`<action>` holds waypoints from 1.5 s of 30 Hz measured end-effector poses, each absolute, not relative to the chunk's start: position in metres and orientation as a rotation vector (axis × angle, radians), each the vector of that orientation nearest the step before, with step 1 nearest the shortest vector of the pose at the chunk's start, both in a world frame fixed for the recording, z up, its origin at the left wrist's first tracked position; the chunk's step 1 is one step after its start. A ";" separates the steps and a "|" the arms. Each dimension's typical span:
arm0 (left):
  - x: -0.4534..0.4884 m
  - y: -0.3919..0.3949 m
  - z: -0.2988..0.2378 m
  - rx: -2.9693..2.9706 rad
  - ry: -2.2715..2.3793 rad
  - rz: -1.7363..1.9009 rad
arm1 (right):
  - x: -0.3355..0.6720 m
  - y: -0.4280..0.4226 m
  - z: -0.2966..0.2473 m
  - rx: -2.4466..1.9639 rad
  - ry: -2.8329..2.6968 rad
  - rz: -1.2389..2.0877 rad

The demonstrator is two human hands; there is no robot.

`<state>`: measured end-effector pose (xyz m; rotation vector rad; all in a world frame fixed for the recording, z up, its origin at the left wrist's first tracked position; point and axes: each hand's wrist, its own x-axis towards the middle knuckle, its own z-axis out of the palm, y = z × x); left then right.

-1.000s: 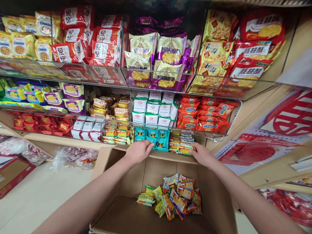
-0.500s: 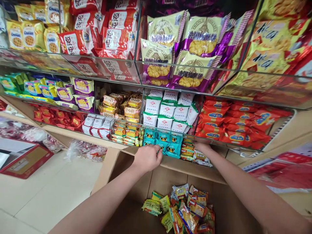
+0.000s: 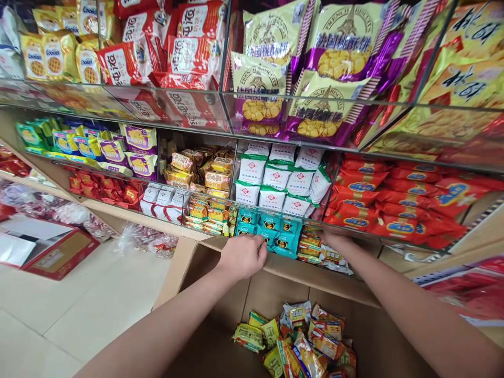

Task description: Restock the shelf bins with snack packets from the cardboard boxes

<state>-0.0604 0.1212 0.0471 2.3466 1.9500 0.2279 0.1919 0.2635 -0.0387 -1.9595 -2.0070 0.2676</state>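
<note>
My left hand (image 3: 244, 255) is curled at the far edge of a cardboard box (image 3: 321, 282), in front of teal snack packets (image 3: 286, 242). Its fingers are bent and folded out of sight, so what they grip cannot be made out. On the right, my right hand (image 3: 334, 240) reaches into the low shelf compartment above small orange and yellow snack packets (image 3: 310, 247); its fingers are hidden. Inside the box, below and between my forearms, lies a loose pile of small wrapped snacks (image 3: 309, 352) in yellow, orange and white.
A glass-fronted shelf holds white-and-green packets (image 3: 273, 178), red packets (image 3: 360, 193) and brown-gold packets (image 3: 219, 181). Above are large purple biscuit bags (image 3: 342, 50). To the left, a red carton (image 3: 59, 260) and clear plastic bags (image 3: 136, 242) rest by the tiled floor (image 3: 79, 320).
The view has shifted slightly, so the shelf and box appear a little further right. Both hands keep nearly the same places against the box and shelf.
</note>
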 end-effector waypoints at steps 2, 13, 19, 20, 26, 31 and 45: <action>-0.061 0.122 0.048 2.319 1.960 0.222 | 0.194 0.259 -0.036 -1.959 -2.085 0.296; -0.065 0.126 0.046 2.391 1.946 0.209 | 0.223 0.122 0.018 -1.615 -2.207 0.231; -0.073 0.094 0.022 2.605 1.389 0.608 | 0.216 -0.020 -0.032 -1.408 -2.058 0.101; -0.073 0.082 0.009 2.625 1.198 0.576 | 0.216 -0.037 -0.050 -1.441 -2.040 0.143; -0.053 0.035 -0.097 2.192 1.061 0.325 | 0.211 -0.075 -0.114 -1.660 -1.942 0.539; -0.035 0.043 -0.142 1.658 1.355 0.417 | 0.208 -0.073 -0.108 -1.781 -1.860 0.810; -0.047 0.044 -0.098 0.844 1.155 0.661 | 0.187 -0.060 -0.106 -1.763 -1.523 0.963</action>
